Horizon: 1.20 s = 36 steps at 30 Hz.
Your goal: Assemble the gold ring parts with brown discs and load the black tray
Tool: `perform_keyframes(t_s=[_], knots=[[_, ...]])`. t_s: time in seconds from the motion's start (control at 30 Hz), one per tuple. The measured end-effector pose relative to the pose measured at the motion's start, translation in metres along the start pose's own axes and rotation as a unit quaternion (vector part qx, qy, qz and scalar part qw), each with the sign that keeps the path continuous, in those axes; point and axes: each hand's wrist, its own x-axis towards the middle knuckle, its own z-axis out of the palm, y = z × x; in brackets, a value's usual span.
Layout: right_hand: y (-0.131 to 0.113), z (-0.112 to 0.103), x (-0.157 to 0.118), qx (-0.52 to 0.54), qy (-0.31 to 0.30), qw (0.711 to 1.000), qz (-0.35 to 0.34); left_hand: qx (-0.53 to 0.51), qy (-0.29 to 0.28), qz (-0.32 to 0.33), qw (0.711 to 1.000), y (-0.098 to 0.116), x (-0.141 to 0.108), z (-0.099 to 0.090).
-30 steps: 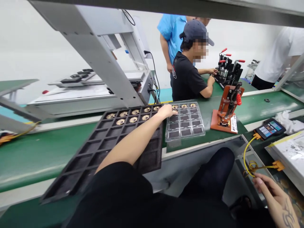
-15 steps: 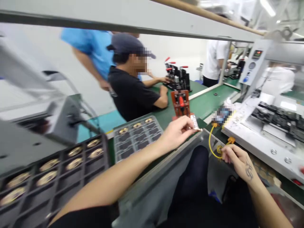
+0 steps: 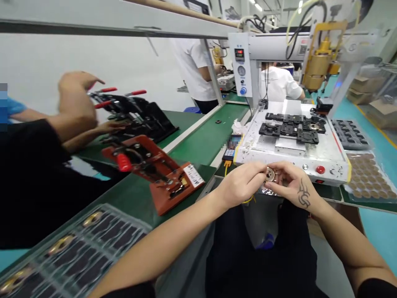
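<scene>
Along the green bench (image 3: 204, 138) I see one white machine (image 3: 263, 153), its red digits (image 3: 239, 52) too small to read; one clear tray (image 3: 74, 265) showing three gold rings (image 3: 93, 217); one red-brown clamp (image 3: 155, 163), its white label (image 3: 193, 174) illegible. Left hand (image 3: 240, 184) and right hand (image 3: 293, 184) together pinch one round metal part (image 3: 271, 174) before the machine.

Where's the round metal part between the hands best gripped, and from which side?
Probably pinch the round metal part at its outer rim, from left and right: its round face shows toward the camera, and the left hand and right hand flank it, leaving that mostly visible.
</scene>
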Motion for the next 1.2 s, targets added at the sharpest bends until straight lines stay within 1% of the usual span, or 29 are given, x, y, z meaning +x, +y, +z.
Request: perform_keyframes(t_s=[0.1,0.17,0.23,0.3,0.37,0.4,0.43,0.5,0.57,0.67,0.73,0.8,0.9,0.97,1.03,1.1,1.2], knots=[[0.009,-0.031,-0.008,-0.067,0.046,0.997,-0.008,-0.052,-0.021,-0.020,0.998,-0.009,0.023,0.021],[0.014,-0.060,-0.015,-0.122,0.103,0.987,-0.004,-0.088,-0.035,-0.051,0.994,-0.025,0.048,0.034],[0.017,-0.089,-0.022,-0.171,0.162,0.972,0.020,-0.109,-0.054,-0.092,0.988,-0.047,0.084,0.048],[0.017,-0.114,-0.029,-0.205,0.203,0.957,0.043,-0.109,-0.083,-0.128,0.982,-0.072,0.129,0.067],[0.013,-0.131,-0.035,-0.224,0.224,0.947,0.050,-0.102,-0.133,-0.170,0.971,-0.093,0.178,0.091],[0.011,-0.137,-0.038,-0.228,0.231,0.945,0.049,-0.095,-0.166,-0.192,0.962,-0.102,0.201,0.104],[0.008,-0.142,-0.041,-0.229,0.237,0.943,0.048,-0.086,-0.213,-0.210,0.950,-0.109,0.221,0.116],[0.005,-0.149,-0.048,-0.226,0.247,0.941,0.050,-0.071,-0.293,-0.233,0.925,-0.120,0.253,0.138],[0.004,-0.156,-0.057,-0.223,0.260,0.938,0.058,-0.060,-0.342,-0.242,0.906,-0.129,0.272,0.154],[0.006,-0.170,-0.065,-0.223,0.287,0.930,0.060,-0.042,-0.376,-0.244,0.893,-0.139,0.285,0.166],[0.011,-0.180,-0.060,-0.227,0.304,0.924,0.058,-0.034,-0.390,-0.241,0.888,-0.142,0.290,0.169],[0.018,-0.190,-0.044,-0.227,0.312,0.921,0.055,-0.031,-0.398,-0.237,0.886,-0.142,0.296,0.170],[0.039,-0.204,-0.006,-0.212,0.297,0.930,0.050,-0.031,-0.387,-0.239,0.890,-0.135,0.299,0.171],[0.055,-0.214,0.024,-0.208,0.266,0.940,0.051,-0.039,-0.356,-0.242,0.902,-0.129,0.297,0.168],[0.069,-0.224,0.054,-0.232,0.215,0.946,0.062,-0.056,-0.305,-0.246,0.918,-0.126,0.291,0.158],[0.079,-0.233,0.081,-0.261,0.159,0.949,0.077,-0.073,-0.244,-0.256,0.932,-0.124,0.282,0.141],[0.088,-0.241,0.115,-0.268,0.079,0.955,0.099,-0.099,-0.170,-0.282,0.939,-0.124,0.262,0.107]])
